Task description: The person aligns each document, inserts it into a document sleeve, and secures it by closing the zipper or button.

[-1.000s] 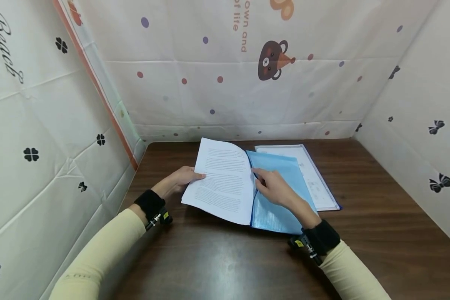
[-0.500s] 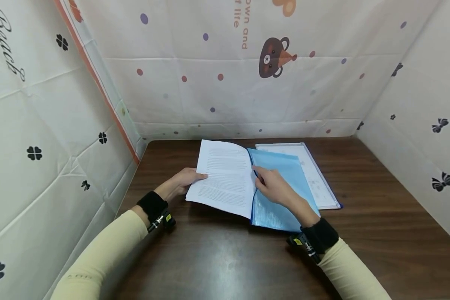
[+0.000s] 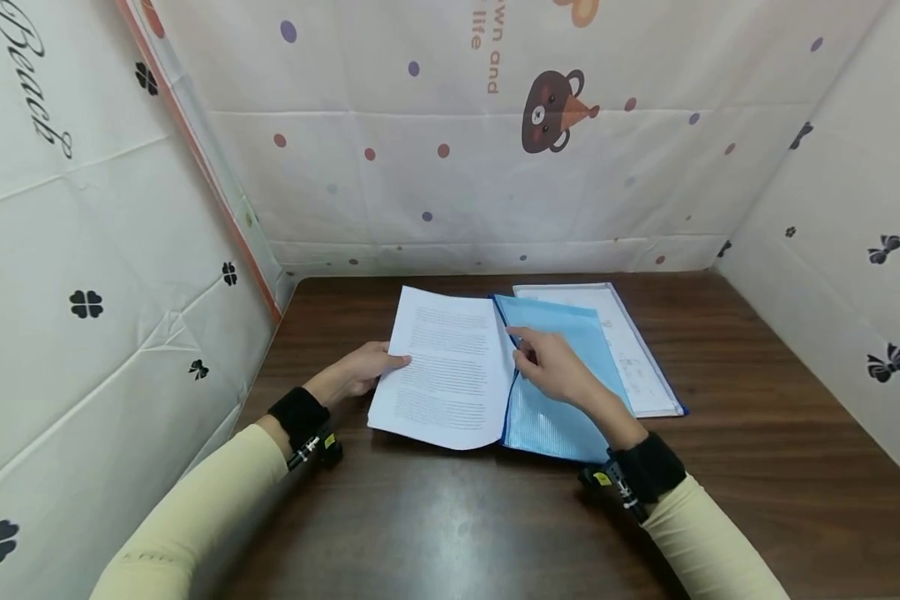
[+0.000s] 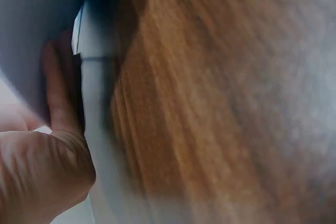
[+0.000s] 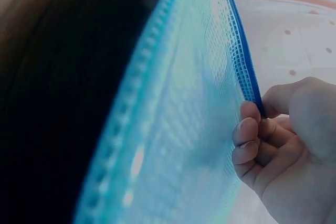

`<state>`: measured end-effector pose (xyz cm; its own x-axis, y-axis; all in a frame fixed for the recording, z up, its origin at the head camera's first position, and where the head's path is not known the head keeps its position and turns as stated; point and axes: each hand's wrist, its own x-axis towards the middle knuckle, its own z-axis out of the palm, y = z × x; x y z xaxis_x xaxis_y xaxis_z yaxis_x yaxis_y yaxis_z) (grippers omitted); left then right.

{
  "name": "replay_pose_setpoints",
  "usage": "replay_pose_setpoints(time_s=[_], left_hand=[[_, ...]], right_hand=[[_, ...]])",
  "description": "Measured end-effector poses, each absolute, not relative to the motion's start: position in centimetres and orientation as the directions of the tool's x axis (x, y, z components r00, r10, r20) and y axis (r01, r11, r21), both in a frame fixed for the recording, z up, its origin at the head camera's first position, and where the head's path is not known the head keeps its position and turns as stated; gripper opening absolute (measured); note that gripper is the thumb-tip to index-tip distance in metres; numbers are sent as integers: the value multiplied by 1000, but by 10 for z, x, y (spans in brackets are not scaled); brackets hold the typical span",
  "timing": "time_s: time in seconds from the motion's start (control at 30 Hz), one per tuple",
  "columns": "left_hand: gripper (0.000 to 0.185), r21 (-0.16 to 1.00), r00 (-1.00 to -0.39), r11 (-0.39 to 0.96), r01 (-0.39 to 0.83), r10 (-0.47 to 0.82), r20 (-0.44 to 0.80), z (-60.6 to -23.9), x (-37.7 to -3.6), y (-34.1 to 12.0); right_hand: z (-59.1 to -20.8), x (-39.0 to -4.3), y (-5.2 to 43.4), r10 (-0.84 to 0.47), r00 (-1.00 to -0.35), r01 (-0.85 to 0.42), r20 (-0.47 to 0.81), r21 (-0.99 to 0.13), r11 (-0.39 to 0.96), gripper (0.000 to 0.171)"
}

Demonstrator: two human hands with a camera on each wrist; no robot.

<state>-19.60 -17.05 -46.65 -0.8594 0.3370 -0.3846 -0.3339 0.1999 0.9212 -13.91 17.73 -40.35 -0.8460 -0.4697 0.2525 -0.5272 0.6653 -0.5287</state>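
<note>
A stack of printed paper (image 3: 450,367) lies partly over a blue zippered mesh document pouch (image 3: 562,429). My left hand (image 3: 363,367) grips the paper's left edge, thumb on top and fingers underneath; in the left wrist view the fingers (image 4: 60,98) run under the sheet. Its right edge reaches the pouch's opening, which has a dark blue zipper. With curled fingers my right hand (image 3: 551,362) pinches that zippered edge; in the right wrist view the zipper (image 5: 247,56) runs up from between thumb and fingers, and the mesh hangs below.
Behind the pouch and partly under it lies a second, white pouch (image 3: 633,367) with blue-tipped edging and papers showing through. The brown wooden table (image 3: 435,525) backs onto a printed cloth (image 3: 420,192), with more cloth at left and right.
The paper's near edge rose slightly, then came back down toward me, and its far edge now sits a little lower. Both hands keep their grips, with only small shifts.
</note>
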Motion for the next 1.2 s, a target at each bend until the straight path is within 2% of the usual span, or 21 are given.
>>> replay_pose_setpoints(time_s=[0.27,0.37,0.47,0.53,0.6,0.7,0.77,1.0,1.07,1.2], left_hand=[[38,931,-864,90,-355,349,-363,-466,-187,-165],[38,948,-893,141,-287,319,-318,-465,-184,-160],[36,947,-917,249,-203,290,-273,-463,-184,-161],[37,931,-902,314,-189,320,-291,-460,-185,-165],[36,918,-857,334,-213,387,-340,-457,-186,-170],[35,911,-784,307,-274,477,-397,-455,-188,-176],[35,915,-766,255,-312,502,-401,-457,-189,-180],[37,913,-774,115,-391,496,-393,-471,-190,-183],[38,919,-772,117,-376,509,-381,-473,-190,-179],[37,937,-816,218,-271,465,-344,-470,-187,-172]], right_hand=[[-407,-137,173,-488,-839,-538,243,-507,673,45],[-407,-137,174,-483,-842,-532,239,-521,668,45],[-405,-137,175,-480,-843,-531,243,-522,668,44],[-404,-137,176,-486,-840,-535,243,-520,665,45],[-403,-137,176,-491,-836,-541,246,-519,662,44],[-403,-136,175,-491,-837,-539,241,-516,666,44],[-404,-136,175,-491,-838,-537,237,-515,668,44],[-407,-137,173,-482,-845,-524,229,-531,666,44],[-408,-137,173,-486,-843,-528,232,-533,661,44],[-408,-138,173,-491,-838,-535,237,-532,656,44]])
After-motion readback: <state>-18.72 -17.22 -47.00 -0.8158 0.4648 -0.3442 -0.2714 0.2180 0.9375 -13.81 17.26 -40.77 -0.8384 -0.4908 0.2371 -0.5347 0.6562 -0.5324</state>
